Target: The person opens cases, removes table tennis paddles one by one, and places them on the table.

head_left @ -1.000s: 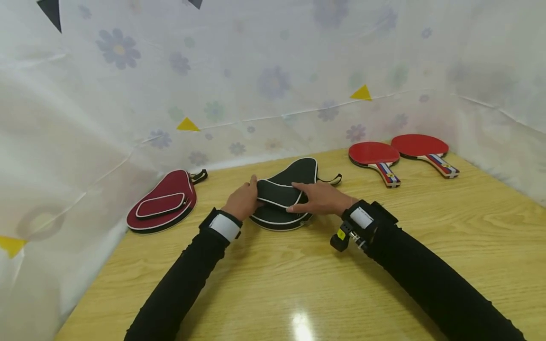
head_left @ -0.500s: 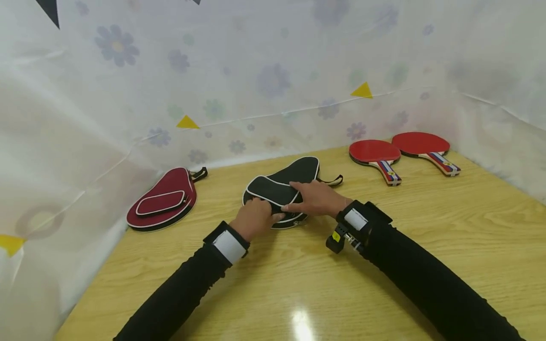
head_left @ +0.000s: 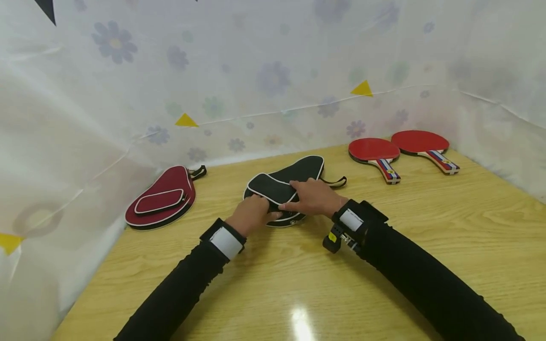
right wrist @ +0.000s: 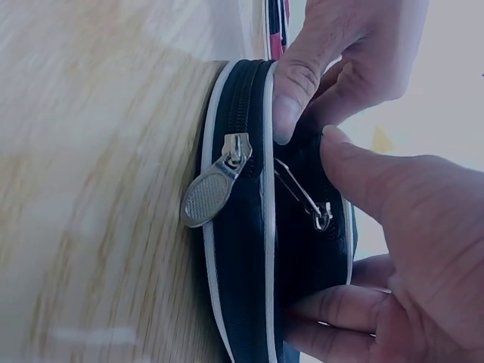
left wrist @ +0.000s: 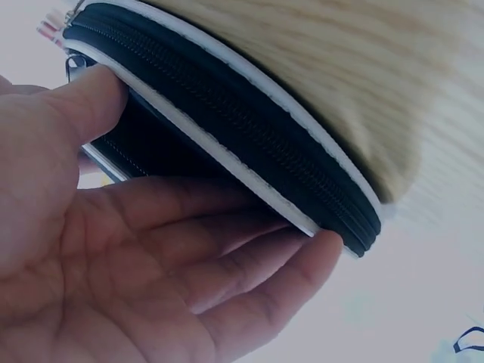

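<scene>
A black table tennis bat case [head_left: 307,166] with white piping lies flat on the wooden table. Its raised front pocket [head_left: 270,186] is between my two hands. My left hand [head_left: 250,214] reaches in at the pocket's near edge. In the left wrist view its fairly straight fingers [left wrist: 249,265] lie along the dark gap between pocket and case. My right hand [head_left: 315,196] pinches the pocket's right end between thumb and fingers. The right wrist view shows a silver zip pull [right wrist: 209,198] on the case's rim and a smaller pull [right wrist: 323,217] at the pocket.
A dark red bat case [head_left: 161,199] with a small front pocket lies at the left. Two red table tennis bats, a nearer one [head_left: 373,148] and a farther one [head_left: 420,141], lie at the back right. Flowered white sheeting [head_left: 239,94] encloses the table's back and sides.
My left hand has moved from the pocket's left end to its near edge, fingers now in at the gap. The black case's narrow end has swung slightly right. My right hand stays on the pocket.
</scene>
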A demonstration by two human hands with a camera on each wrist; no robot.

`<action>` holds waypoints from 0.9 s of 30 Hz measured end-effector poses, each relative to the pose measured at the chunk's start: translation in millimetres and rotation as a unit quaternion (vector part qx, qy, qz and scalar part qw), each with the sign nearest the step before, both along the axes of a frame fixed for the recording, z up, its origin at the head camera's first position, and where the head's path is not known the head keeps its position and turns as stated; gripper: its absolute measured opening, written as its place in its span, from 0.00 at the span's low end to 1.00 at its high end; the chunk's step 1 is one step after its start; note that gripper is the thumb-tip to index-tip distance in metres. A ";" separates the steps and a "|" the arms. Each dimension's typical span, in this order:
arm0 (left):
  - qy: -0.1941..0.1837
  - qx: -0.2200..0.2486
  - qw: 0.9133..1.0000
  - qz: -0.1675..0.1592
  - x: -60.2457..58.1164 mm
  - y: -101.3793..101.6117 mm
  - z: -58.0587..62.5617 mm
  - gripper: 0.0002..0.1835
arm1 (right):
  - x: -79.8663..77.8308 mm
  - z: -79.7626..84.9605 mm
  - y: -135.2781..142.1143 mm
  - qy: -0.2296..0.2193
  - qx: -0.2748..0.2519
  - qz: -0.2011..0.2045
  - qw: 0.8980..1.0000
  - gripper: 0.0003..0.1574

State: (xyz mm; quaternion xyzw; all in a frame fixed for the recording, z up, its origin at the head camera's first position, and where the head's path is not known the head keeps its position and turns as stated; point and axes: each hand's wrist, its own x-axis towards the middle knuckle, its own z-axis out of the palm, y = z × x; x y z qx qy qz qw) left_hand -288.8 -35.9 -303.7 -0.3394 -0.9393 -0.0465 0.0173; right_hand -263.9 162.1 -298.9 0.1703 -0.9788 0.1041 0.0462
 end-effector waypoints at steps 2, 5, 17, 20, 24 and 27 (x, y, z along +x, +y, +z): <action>-0.001 -0.003 1.000 0.001 -3.2 -1.1 0.5 0.28 | -0.3 0.0 -2.0 0.008 0.003 0.001 1.000 0.48; -0.004 -0.007 1.000 -0.001 -10.2 -4.1 0.0 0.25 | -1.2 -0.6 -5.7 0.020 0.010 0.002 1.000 0.48; -0.006 -0.019 0.999 -0.033 -26.2 -18.7 -0.5 0.20 | 1.9 -1.5 -18.3 0.013 0.038 -0.017 0.999 0.50; -0.013 -0.018 0.999 -0.040 -28.8 -19.1 0.4 0.24 | 4.2 -1.4 -19.0 0.016 0.039 -0.020 0.999 0.50; -0.022 -0.017 0.999 -0.044 -31.1 -20.2 1.8 0.27 | 5.4 -1.8 -19.3 0.020 0.043 -0.016 0.999 0.50; -0.020 -0.021 0.998 -0.048 -32.1 -21.1 3.2 0.25 | 5.1 -2.0 -19.4 0.023 0.046 -0.014 0.999 0.49</action>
